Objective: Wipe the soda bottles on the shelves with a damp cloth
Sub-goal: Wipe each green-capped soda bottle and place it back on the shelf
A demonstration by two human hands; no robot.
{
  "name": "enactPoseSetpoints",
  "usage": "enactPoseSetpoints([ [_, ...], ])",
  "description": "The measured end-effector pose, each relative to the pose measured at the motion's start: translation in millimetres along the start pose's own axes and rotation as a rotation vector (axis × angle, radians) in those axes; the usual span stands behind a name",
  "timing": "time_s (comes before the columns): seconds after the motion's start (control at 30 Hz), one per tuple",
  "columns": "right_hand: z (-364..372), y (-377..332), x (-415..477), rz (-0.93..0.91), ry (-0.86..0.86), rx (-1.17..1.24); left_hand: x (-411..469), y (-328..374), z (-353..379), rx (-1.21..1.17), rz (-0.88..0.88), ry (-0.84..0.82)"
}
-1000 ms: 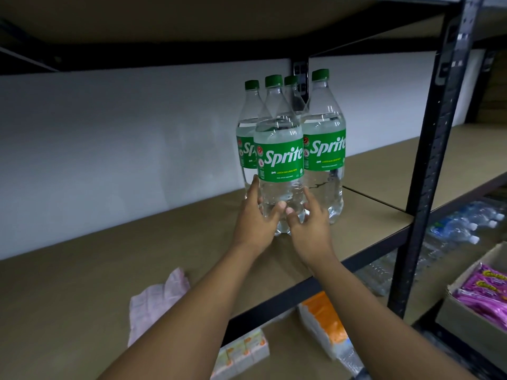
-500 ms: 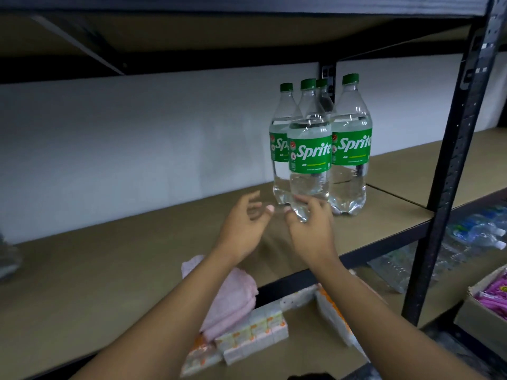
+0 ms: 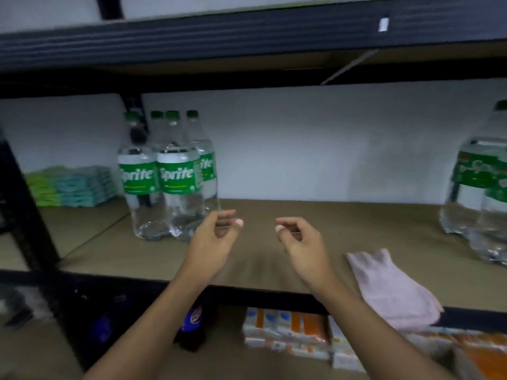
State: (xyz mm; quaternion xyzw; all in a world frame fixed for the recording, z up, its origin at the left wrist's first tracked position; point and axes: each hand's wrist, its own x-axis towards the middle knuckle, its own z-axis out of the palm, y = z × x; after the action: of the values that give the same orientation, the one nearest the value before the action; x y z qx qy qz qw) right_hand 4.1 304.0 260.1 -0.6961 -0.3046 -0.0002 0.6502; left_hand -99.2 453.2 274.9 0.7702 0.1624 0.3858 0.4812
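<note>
**Hands free between two batches of soda.** A person's left hand (image 3: 216, 237) and right hand (image 3: 299, 239) hover side by side over the middle of a storeroom shelf (image 3: 315, 215). Both are released, fingers loosely curled and thumbs close to forefingers, grasping nothing and touching neither bottle nor cloth.

The pink cloth (image 3: 389, 286) lies crumpled at the shelf's front edge, just right of the right hand, with one end hanging over the lip. It looks parked there for an easy reach, and it is probably the next thing to be picked up. Whether it is damp cannot be told.

Four Sprite bottles (image 3: 167, 176) stand upright in a tight cluster at the shelf's left end, set back from the front edge and just beyond the left hand's fingertips. They stand shoulder to shoulder, so each would likely need lifting or turning to wipe all round. A second cluster of bottles (image 3: 477, 187), badly blurred, stands at the shelf's right end, well apart from the first.

Every bottle whose top is in view wears a green cap, and the left four hold clear liquid up to about the top of the green label. No spill shows.

A stack of green and teal packets (image 3: 74, 185) rests on the neighbouring board beyond the black post (image 3: 27, 215). On the shelf below, orange-and-white cartons (image 3: 288, 333) lie packed together, with a dark bottle (image 3: 192, 325) standing to their left.
</note>
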Motion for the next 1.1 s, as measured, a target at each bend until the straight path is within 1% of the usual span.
enactPoseSetpoints([
  [0.17, 93, 2, 17, 0.014, -0.105, 0.046, 16, -40, -75, 0.089, -0.058, 0.204],
  [0.23, 122, 1, 30, 0.021, -0.138, 0.059, 28, -56, -93, 0.123, -0.078, 0.239],
  [0.33, 155, -2, 49, 0.044, -0.182, 0.056, 41, -72, -108, 0.149, -0.123, 0.196],
  [0.43, 174, -8, 61, 0.033, -0.247, 0.056, 52, -79, -109, 0.133, -0.119, 0.129],
  [0.53, 182, -11, 68, 0.029, -0.313, 0.102, 61, -80, -101, 0.044, -0.127, 0.067],
  [0.6, 187, -9, 67, 0.022, -0.306, 0.139, 64, -81, -92, -0.028, -0.136, 0.031],
  [0.7, 191, 0, 65, 0.028, -0.264, 0.184, 68, -84, -82, -0.093, -0.144, 0.09],
  [0.87, 173, -4, 61, 0.009, -0.253, 0.193, 66, -78, -76, -0.025, -0.207, 0.094],
  [0.97, 157, 3, 57, -0.026, -0.21, 0.161, 59, -69, -67, 0.035, -0.247, 0.045],
  [1.03, 143, 4, 50, -0.021, -0.183, 0.155, 51, -63, -58, 0.058, -0.238, 0.011],
  [1.1, 126, 4, 42, -0.035, -0.166, 0.123, 43, -61, -48, 0.031, -0.215, 0.006],
])
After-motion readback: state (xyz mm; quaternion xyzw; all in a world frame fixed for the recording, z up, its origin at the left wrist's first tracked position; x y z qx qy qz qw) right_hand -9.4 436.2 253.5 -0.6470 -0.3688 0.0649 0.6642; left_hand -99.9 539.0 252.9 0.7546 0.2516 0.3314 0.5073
